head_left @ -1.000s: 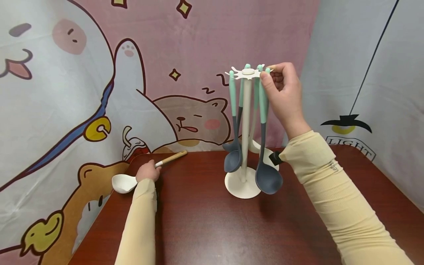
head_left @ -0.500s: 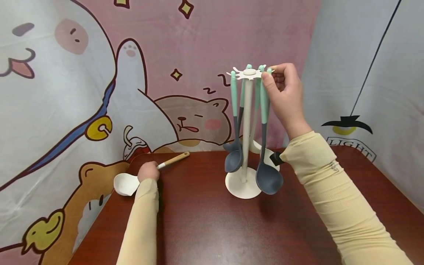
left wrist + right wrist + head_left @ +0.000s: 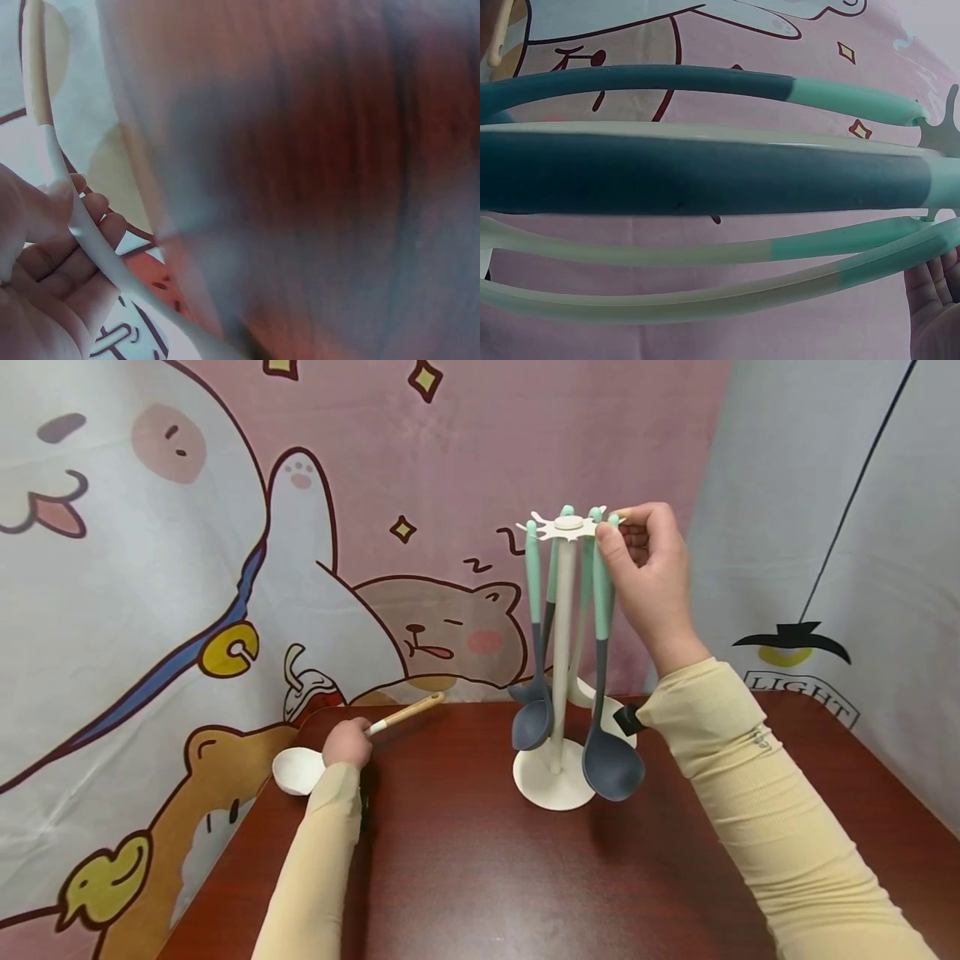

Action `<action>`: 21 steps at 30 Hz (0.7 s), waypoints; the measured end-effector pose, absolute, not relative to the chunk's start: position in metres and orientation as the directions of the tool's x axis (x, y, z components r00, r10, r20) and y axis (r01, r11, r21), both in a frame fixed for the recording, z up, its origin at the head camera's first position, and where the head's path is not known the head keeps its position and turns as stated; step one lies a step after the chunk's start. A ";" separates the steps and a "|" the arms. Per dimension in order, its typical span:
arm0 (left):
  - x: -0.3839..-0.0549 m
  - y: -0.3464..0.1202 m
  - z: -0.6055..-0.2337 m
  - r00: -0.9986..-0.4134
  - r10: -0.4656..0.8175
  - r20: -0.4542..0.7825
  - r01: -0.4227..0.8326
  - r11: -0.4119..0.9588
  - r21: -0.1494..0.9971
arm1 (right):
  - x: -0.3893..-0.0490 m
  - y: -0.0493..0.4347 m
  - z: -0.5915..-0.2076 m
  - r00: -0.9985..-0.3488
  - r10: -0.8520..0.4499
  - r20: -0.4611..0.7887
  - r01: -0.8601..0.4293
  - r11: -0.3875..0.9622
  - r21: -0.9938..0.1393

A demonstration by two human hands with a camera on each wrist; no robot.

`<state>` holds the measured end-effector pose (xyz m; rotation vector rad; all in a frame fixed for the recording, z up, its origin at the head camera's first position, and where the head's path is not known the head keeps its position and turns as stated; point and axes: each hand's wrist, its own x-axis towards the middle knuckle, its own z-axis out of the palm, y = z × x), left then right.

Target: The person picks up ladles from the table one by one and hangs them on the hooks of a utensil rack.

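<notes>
In the head view my left hand (image 3: pixel 347 745) grips the white shaft of a ladle (image 3: pixel 297 771) over the table's left side. Its bowl points left, and its wooden handle (image 3: pixel 408 711) slants up to the right. Fingers and thumb wrap the ladle's shaft (image 3: pixel 97 247) in the left wrist view. At the top of a white utensil rack (image 3: pixel 564 647), my right hand (image 3: pixel 652 578) pinches the upper end of a cream utensil (image 3: pixel 705 306) with a mint-green handle. The exact contact is partly hidden. A dark grey ladle (image 3: pixel 613 766) hangs in front of it.
Other mint-handled utensils hang from the rack, including a small dark ladle (image 3: pixel 531 725) on its left. The rack's round base (image 3: pixel 551 795) stands on the reddish-brown table (image 3: pixel 480 877). A printed cartoon curtain (image 3: pixel 465 443) rises directly behind the table.
My left hand has shifted slightly right with the white ladle, and its wooden handle end has risen a little. My right hand keeps its place at the rack top. The whole view drifts slightly.
</notes>
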<state>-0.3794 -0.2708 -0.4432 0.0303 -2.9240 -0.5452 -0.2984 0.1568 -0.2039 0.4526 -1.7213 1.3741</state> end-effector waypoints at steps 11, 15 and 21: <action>-0.367 -0.242 -0.423 -0.969 0.024 0.245 0.132 0.891 0.435 | -0.299 0.156 -0.204 -0.557 0.227 0.799 -0.727 0.331 -0.601; -0.365 -0.231 -0.418 -0.959 0.045 0.280 0.178 0.865 0.470 | -0.298 0.156 -0.204 -0.549 0.224 0.805 -0.732 0.337 -0.592; -0.361 -0.216 -0.414 -0.948 0.071 0.309 0.228 0.832 0.507 | -0.299 0.157 -0.204 -0.547 0.222 0.807 -0.734 0.337 -0.590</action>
